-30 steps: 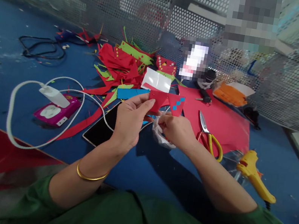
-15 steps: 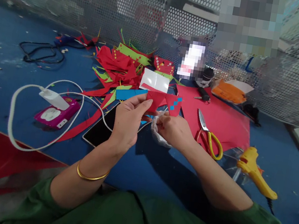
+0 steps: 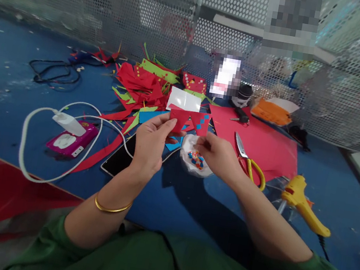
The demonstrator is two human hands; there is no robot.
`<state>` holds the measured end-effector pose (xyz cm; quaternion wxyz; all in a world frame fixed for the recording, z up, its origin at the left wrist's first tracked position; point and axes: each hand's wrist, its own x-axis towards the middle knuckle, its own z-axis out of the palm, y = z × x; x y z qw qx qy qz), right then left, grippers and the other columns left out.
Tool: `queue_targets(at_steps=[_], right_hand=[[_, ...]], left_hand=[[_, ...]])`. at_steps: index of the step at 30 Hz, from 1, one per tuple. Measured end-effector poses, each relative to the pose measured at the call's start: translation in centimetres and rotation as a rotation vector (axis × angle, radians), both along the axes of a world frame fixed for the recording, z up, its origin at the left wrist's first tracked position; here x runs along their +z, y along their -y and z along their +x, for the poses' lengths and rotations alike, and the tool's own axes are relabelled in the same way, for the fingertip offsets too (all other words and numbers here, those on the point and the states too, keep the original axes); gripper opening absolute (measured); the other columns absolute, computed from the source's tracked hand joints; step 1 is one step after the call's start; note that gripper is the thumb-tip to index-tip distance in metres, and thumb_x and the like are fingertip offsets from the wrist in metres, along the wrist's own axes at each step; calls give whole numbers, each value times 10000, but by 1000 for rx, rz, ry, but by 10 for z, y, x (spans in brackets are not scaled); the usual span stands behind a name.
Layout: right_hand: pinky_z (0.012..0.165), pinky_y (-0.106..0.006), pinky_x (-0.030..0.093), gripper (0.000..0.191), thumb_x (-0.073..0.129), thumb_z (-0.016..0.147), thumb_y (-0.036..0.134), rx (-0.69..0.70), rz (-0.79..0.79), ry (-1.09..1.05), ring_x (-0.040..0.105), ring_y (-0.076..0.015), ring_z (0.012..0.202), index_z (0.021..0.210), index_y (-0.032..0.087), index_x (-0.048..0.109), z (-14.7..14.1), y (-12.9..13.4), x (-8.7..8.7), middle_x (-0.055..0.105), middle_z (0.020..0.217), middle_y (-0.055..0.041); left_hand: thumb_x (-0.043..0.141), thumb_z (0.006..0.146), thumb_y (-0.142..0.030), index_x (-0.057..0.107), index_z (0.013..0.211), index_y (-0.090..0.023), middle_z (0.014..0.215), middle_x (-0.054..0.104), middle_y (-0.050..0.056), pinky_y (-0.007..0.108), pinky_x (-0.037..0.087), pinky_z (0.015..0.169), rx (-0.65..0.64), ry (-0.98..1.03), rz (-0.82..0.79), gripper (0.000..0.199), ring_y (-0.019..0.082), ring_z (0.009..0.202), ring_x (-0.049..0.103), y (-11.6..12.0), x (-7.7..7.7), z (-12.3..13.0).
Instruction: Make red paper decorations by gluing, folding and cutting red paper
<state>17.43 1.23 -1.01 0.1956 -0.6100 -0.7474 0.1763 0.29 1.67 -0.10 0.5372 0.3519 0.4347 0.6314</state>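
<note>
My left hand point(image 3: 151, 144) pinches a red paper cutout point(image 3: 193, 119) between thumb and fingers. Small blue squares run in a slanting row on its right part, and a notch is cut between the two parts. Just right of the paper's lower edge, my right hand point(image 3: 221, 156) has its fingertips drawn together; whatever they hold is too small or hidden to name. Below that hand sits a white bowl point(image 3: 183, 162) with small orange and blue paper bits point(image 3: 195, 160) in it. A blue paper piece point(image 3: 173, 144) lies beside the bowl, partly behind my left fingers.
Scissors point(image 3: 250, 162) lie on a red sheet point(image 3: 264, 144), with a yellow glue gun point(image 3: 303, 204) farther right. Red and green scraps point(image 3: 143, 85) pile up behind my left hand. On the left are a purple power socket point(image 3: 70, 142) and looping white cable point(image 3: 23, 141).
My right hand has moved slightly up and right from the bowl, uncovering the paper bits inside. My left hand keeps hold of the red paper cutout. The camera view has shifted a little.
</note>
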Motion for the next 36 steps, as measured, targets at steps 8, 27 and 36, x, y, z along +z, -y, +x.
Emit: queue_targets(at_steps=[8,27,36], right_hand=[[623,-273,446,99,539,879,281,-30,48,-403,595,-153,646,794,232,537,31,49,12,633,678,15],[1042,-471,395,102,583,908,198,66,344,-269,659,-217,953,812,232,574,66,42,51,720,920,-30],[1177,-532,274,115,596,904,228,98,240,-231,627,-158,733,791,246,592,64,34,35,708,792,31]], left_hand=[[754,743,-291,720,893,-170,720,756,16,178,475,465,-18,-58,34,195,136,577,712,3,-1,4],[727,806,-285,719,1103,-152,832,791,52,198,517,508,-408,-338,78,325,153,619,740,24,16,56],[742,810,-348,677,1180,-152,776,782,48,203,512,505,-488,-327,-20,423,165,630,739,23,5,52]])
